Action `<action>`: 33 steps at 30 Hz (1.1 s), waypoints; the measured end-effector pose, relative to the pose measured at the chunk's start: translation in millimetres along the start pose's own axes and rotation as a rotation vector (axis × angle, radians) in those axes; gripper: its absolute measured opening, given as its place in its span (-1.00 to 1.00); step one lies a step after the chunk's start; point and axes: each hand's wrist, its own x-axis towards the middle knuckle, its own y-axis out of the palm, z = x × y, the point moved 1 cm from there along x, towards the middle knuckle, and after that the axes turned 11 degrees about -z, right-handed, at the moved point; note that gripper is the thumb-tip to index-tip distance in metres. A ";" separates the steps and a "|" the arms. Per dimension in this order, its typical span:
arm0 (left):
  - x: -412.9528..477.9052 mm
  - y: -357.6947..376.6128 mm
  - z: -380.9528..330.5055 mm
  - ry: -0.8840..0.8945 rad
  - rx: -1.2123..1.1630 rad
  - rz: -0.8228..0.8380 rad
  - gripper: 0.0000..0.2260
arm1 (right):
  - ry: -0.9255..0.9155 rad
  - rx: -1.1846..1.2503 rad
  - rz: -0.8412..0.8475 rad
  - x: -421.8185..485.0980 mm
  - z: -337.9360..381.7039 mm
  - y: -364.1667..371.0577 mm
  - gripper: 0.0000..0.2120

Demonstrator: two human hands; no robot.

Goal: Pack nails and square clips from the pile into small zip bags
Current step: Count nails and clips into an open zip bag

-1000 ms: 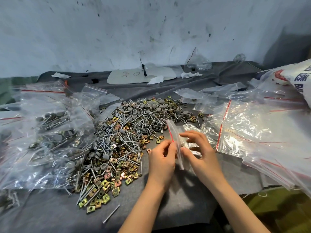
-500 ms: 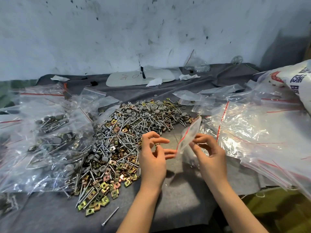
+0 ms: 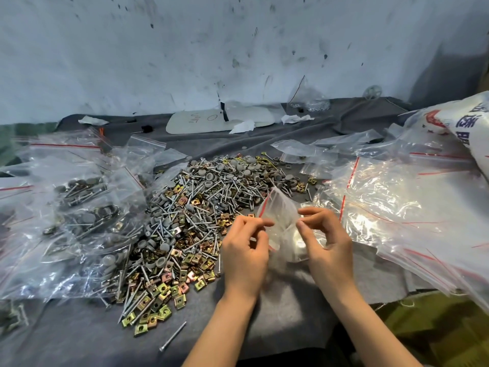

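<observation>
I see the pile (image 3: 190, 223) as one wide heap: silver nails (image 3: 209, 186) with round grey caps lie crisscrossed toward the far side, and brassy square clips (image 3: 158, 295), each with a centre hole, crowd its near edge. One stray nail (image 3: 172, 336) lies apart, nearer me. Just right of the pile, a small clear zip bag (image 3: 283, 223) with a red strip stands upright, its mouth spread, pinched between my left hand (image 3: 244, 250) and right hand (image 3: 326, 239). It looks empty.

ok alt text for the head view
The left hand and right hand each pinch one side of a small zip bag, holding its mouth open. A pile of nails and square clips lies left of them on grey cloth.
</observation>
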 end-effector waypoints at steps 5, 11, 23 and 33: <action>-0.9 -1.6 -4.0 -0.001 -0.014 0.056 -0.73 | -0.282 -0.132 -0.014 -2.7 5.1 1.4 -0.92; -2.1 -14.1 -3.0 0.349 0.021 0.227 -0.78 | -0.481 -0.245 -0.018 -4.8 4.5 1.7 -0.85; 20.0 -53.3 12.1 0.087 -0.021 0.281 -0.87 | -0.036 -0.472 0.471 0.2 -9.1 9.8 -0.80; 14.4 -55.3 11.5 -0.041 0.029 0.158 -0.83 | -0.094 -0.504 0.442 -4.4 -5.2 8.5 -0.85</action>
